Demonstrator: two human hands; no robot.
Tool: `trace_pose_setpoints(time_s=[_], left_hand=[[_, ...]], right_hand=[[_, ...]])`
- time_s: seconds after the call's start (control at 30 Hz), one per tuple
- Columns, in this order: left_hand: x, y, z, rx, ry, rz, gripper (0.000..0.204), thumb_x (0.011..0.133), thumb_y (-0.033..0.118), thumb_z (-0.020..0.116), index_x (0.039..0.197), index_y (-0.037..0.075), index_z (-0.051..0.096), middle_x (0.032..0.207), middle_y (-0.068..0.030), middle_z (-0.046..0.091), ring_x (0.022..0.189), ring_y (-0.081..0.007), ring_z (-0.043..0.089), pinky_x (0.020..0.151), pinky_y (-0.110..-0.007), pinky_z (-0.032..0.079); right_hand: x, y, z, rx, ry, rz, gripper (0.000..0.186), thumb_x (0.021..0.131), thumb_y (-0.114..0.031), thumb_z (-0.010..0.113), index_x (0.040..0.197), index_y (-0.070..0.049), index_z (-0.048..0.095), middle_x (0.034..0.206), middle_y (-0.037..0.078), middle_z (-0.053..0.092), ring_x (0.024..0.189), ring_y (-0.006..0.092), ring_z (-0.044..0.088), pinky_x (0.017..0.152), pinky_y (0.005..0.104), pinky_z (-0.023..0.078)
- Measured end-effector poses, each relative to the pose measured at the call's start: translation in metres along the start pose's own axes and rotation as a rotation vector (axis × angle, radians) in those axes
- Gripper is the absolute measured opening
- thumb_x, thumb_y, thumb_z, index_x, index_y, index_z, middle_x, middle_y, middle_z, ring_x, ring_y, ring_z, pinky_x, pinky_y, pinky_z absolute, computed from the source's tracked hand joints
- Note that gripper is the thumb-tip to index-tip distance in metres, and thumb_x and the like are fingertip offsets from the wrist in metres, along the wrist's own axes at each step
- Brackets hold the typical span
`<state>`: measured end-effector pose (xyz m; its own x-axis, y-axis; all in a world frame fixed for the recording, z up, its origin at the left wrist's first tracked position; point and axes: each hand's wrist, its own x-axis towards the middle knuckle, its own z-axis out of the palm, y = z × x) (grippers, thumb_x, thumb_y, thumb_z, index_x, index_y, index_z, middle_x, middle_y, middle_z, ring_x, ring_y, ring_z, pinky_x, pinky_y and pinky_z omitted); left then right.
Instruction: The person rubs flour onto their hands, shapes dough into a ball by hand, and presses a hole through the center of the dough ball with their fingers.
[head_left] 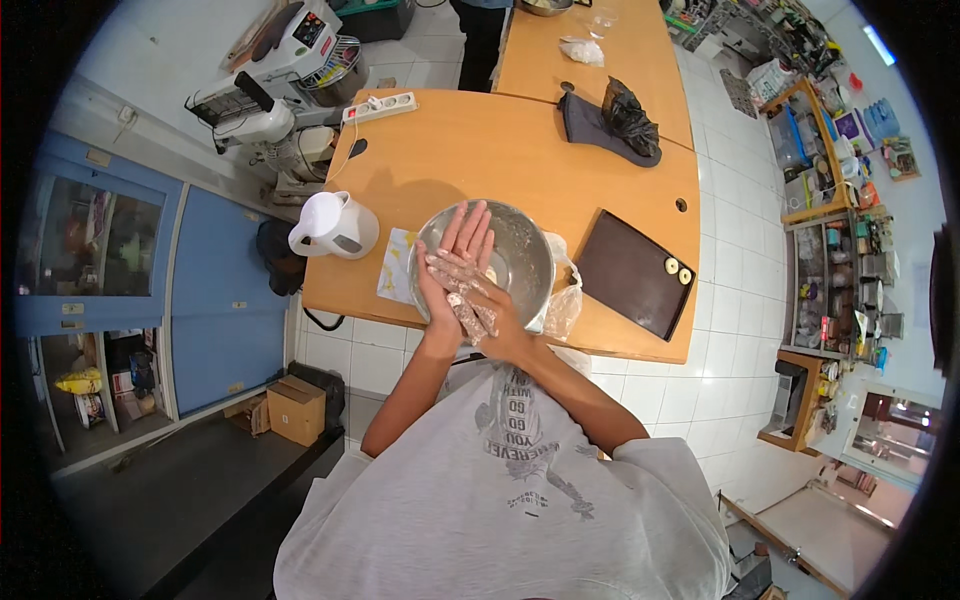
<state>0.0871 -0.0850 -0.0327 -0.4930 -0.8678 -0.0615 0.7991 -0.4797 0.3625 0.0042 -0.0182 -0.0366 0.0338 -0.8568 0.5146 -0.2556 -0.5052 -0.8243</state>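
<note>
Over a steel mixing bowl (535, 265), my two hands are laid palm against palm. My left hand (463, 235) is underneath, palm up, its fingers stretched toward the far rim. Across it lies my right hand (485, 305), fingers straight and slanting to the left. White, doughy smears coat the fingers of both hands. Whether a piece of dough sits between the palms is hidden. Pale residue clings to the bowl's inner wall. Right of the bowl, a dark baking tray (630, 275) carries two small pale dough rings (678, 271) near its right edge.
A white electric kettle (340, 225) stands left of the bowl, beside a patterned cloth or paper (397, 265). A clear plastic bag (565, 300) lies between bowl and tray. Farther back are a power strip (380, 106), a dark oven mitt (600, 132) and a black bag (630, 115).
</note>
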Motion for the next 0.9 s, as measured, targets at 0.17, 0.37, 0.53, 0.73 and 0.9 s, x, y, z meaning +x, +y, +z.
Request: trace_pose_setpoints(time_s=[0.17, 0.37, 0.53, 0.73, 0.9], left_hand=[[-0.021, -0.037, 0.013, 0.188, -0.058, -0.093, 0.068, 0.112, 0.048, 0.024, 0.164, 0.005, 0.021, 0.166, -0.0204, 0.032, 0.153, -0.0299, 0.033, 0.128, -0.04, 0.02], [0.012, -0.002, 0.006, 0.135, 0.024, 0.047, 0.074, 0.11, 0.055, 0.022, 0.163, 0.003, 0.022, 0.167, -0.0185, 0.03, 0.155, -0.0311, 0.029, 0.128, -0.043, 0.021], [-0.01, -0.025, -0.012, 0.1, -0.144, -0.02, 0.075, 0.11, 0.056, 0.023, 0.163, 0.003, 0.021, 0.167, -0.0195, 0.029, 0.156, -0.033, 0.027, 0.129, -0.044, 0.018], [0.0, -0.002, 0.01, 0.068, 0.199, -0.119, 0.078, 0.11, 0.058, 0.018, 0.16, -0.001, 0.029, 0.163, -0.0182, 0.038, 0.152, -0.0301, 0.035, 0.126, -0.04, 0.025], [0.007, -0.001, -0.007, 0.138, -0.016, -0.006, 0.081, 0.109, 0.06, 0.017, 0.162, -0.001, 0.022, 0.166, -0.0189, 0.032, 0.155, -0.0309, 0.028, 0.129, -0.041, 0.017]], right_hand=[[0.014, 0.019, -0.012, -0.005, 0.149, 0.167, 0.038, 0.095, -0.008, 0.058, 0.132, -0.001, 0.066, 0.142, 0.023, 0.061, 0.136, 0.041, 0.054, 0.12, 0.049, 0.035], [0.028, 0.004, -0.01, -0.16, 0.072, 0.05, 0.038, 0.096, -0.01, 0.057, 0.132, -0.001, 0.066, 0.142, 0.023, 0.061, 0.135, 0.0402, 0.056, 0.116, 0.048, 0.039], [0.01, 0.035, 0.004, 0.011, -0.007, 0.043, 0.035, 0.096, -0.008, 0.059, 0.13, 0.0, 0.066, 0.14, 0.021, 0.063, 0.134, 0.0392, 0.057, 0.117, 0.0496, 0.038], [0.036, 0.023, -0.015, -0.462, 0.036, 0.059, 0.039, 0.095, -0.009, 0.058, 0.132, -0.002, 0.067, 0.141, 0.019, 0.063, 0.139, 0.0385, 0.053, 0.121, 0.0495, 0.032], [0.02, 0.02, 0.007, -0.039, -0.019, 0.041, 0.041, 0.084, -0.004, 0.065, 0.125, -0.001, 0.067, 0.138, 0.023, 0.062, 0.129, 0.0438, 0.057, 0.109, 0.0489, 0.045]])
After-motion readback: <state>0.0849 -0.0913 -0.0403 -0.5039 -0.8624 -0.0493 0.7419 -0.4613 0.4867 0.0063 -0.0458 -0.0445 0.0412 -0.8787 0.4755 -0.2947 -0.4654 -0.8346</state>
